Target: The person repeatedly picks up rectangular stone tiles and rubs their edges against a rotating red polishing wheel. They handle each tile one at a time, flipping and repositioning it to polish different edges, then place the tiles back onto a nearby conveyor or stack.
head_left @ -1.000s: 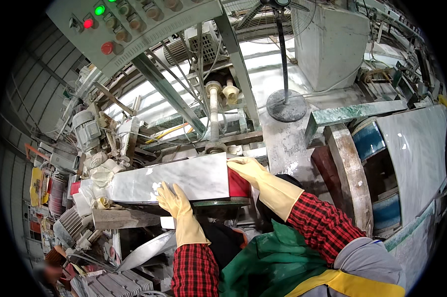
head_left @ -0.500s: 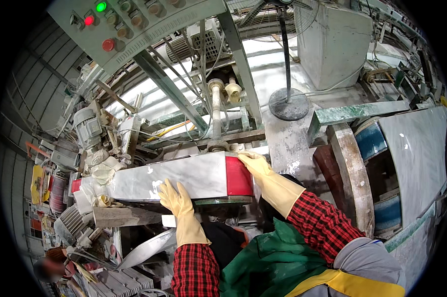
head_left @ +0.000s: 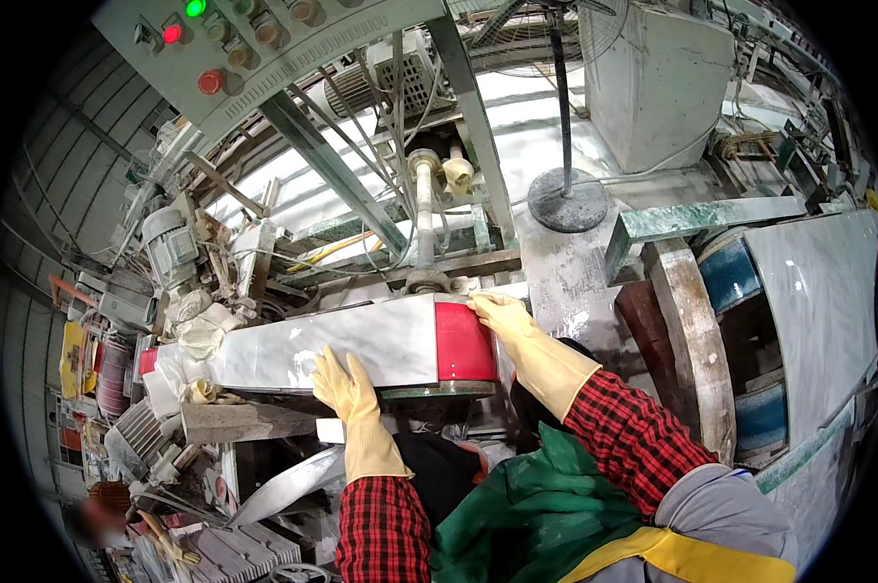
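Observation:
A long white marble slab [head_left: 332, 345] with grey veining lies on a narrow conveyor, whose red belt [head_left: 463, 342] shows past the slab's right end. My left hand [head_left: 347, 394], in a cream rubber glove, rests at the slab's near edge, its fingers apart and the tips on the stone. At the far right corner of the red belt is my right hand [head_left: 512, 325], gloved the same way. Its fingers reach out to the left along the belt's far edge, apart from the slab, and nothing shows in them.
A control panel [head_left: 274, 49] with lit buttons hangs at the upper left. Behind the conveyor stands a fan's round base [head_left: 567, 201]. On the right are a curved worn beam [head_left: 692, 350] and another marble slab [head_left: 818, 301]. Motors [head_left: 170, 248] and another person's gloved hand [head_left: 172, 544] are at left.
The marble slab has slid a little to the left, so more red belt shows at its right end. My left hand stays at its near edge; my right hand has barely moved.

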Tool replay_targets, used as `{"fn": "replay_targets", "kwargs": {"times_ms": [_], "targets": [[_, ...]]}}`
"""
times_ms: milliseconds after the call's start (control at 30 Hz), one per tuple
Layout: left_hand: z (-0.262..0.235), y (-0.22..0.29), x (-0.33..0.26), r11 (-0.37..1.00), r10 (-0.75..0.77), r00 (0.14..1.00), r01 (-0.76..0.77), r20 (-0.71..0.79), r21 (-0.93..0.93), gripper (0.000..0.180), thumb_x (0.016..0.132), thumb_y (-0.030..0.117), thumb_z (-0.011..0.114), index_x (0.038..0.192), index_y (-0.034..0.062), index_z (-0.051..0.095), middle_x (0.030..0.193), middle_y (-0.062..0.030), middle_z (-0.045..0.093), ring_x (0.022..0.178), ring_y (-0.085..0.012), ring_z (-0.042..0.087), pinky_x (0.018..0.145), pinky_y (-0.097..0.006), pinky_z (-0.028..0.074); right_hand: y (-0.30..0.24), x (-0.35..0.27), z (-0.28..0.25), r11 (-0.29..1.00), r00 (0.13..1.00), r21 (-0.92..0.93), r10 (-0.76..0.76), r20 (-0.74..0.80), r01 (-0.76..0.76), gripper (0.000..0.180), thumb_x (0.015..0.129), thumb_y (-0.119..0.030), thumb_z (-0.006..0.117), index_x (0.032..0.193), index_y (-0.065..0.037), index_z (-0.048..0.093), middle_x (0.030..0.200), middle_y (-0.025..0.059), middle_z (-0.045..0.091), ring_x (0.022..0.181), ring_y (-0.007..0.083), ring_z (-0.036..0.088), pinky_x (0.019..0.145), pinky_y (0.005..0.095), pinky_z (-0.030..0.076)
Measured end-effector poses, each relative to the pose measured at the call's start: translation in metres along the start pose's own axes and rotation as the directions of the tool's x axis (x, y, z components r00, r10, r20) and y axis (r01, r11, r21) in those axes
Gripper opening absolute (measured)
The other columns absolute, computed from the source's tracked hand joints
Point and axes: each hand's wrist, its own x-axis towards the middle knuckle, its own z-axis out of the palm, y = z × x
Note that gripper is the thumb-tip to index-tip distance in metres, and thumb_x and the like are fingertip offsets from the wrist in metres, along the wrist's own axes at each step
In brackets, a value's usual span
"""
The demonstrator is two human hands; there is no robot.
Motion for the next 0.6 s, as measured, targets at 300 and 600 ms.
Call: {"fn": "replay_targets", "kwargs": {"times_ms": [300,600], "targets": [[0.004,-0.005,0.000,1.000,-0.009,1.000,0.009,-0.014,-0.013,0.062,0.098,0.048,0.042,0.149,0.0136,0.034,0.155,-0.0187,0.028,0.143,-0.0432,0.017,0.115,-0.051,0.008,0.004,-0.002,-0.004,0.961,0.999,-0.274,0.041,-0.002,-0.040,0.031,0.089,-0.019,0.068,0.115,-0.002,0.066,0.099,0.0018,0.068,0.089,0.0083,0.059,0.080,0.0222,0.046],[0.004,-0.007,0.001,0.999,0.033,0.999,-0.033,-0.025,-0.008,0.061,0.098,0.046,0.044,0.147,0.0099,0.037,0.153,-0.0202,0.032,0.141,-0.0441,0.022,0.113,-0.052,0.013,0.025,0.015,-0.013,0.985,0.993,-0.170,-0.004,0.114,0.023,0.037,0.087,-0.022,0.068,0.119,-0.003,0.065,0.105,0.0040,0.068,0.095,0.0103,0.059,0.083,0.0248,0.046]]}}
